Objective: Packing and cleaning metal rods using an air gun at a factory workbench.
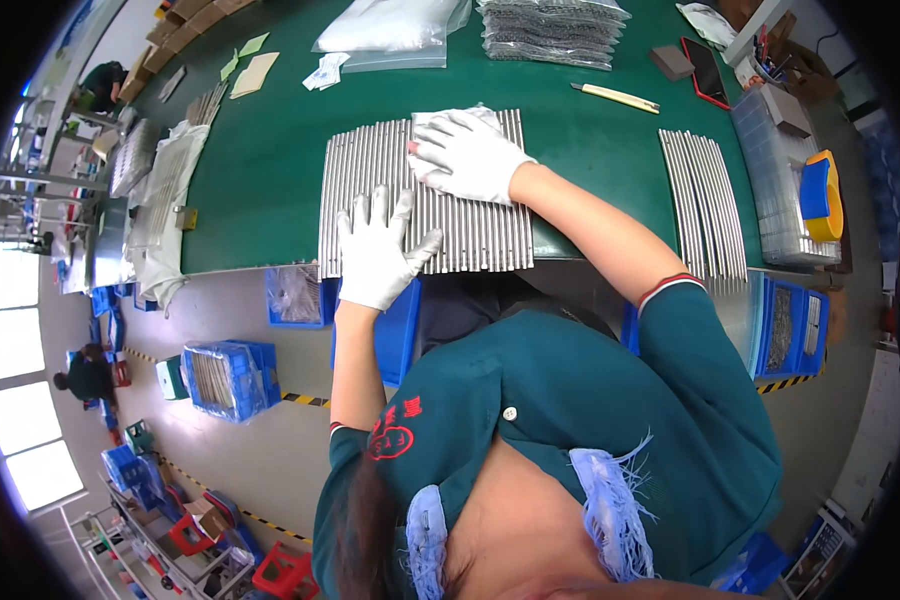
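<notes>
A wide row of thin grey metal rods [370, 160] lies side by side on the green table in front of me. My left hand [380, 250], in a white glove, rests on the near left part of the rods with its fingers spread. On the far right part, my gloved right hand [470, 160] lies flat over a white cloth [485, 115], pressing it onto the rods. Most of the cloth is hidden beneath that hand. A smaller group of similar rods [700, 190] sits apart to the right, reaching the table's near edge.
On the green table [260, 180] are a cutter knife [615, 97], a red-edged phone [705, 72], plastic bags [395, 35] and a bubble-wrap stack [555, 35]. Clear trays with a yellow-blue tape roll [822, 196] stand at right. Blue bins [230, 380] sit below the table.
</notes>
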A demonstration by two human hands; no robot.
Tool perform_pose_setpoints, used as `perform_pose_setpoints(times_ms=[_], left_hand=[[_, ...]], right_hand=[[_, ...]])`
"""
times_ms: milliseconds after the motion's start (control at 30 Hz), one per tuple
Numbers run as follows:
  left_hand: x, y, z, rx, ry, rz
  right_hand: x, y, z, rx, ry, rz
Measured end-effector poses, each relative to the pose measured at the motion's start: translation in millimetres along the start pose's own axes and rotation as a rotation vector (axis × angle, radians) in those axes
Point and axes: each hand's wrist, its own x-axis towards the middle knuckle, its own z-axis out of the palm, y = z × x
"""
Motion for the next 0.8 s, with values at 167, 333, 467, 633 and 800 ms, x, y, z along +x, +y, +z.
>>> perform_pose_setpoints(times_ms=[167, 333, 467, 633, 800], left_hand=[[11.7, 27.5, -8.9, -0.058, 0.025, 0.198], [22.1, 85.2, 0.2, -0.187, 0.134, 0.343], [26.8, 96.8, -10.0, -0.460, 0.044, 0.504], [33.1, -17.7, -3.6, 0.045, 0.281, -0.049], [14.8, -64.2, 19.5, -0.021, 0.009, -0.309]], right_hand=[[-67.6, 37.0, -29.6, -0.022, -0.044, 0.052], [-115.3, 56.9, -53.5, 0.004, -0.091, 0.250], [-115.5, 50.7, -58.5, -0.021, -0.129, 0.340], [-133.7, 62.6, -43.2, 0.095, 0.046, 0.350], [-121.2, 52.8, -56.4, -0.080, -0.032, 0.380]])
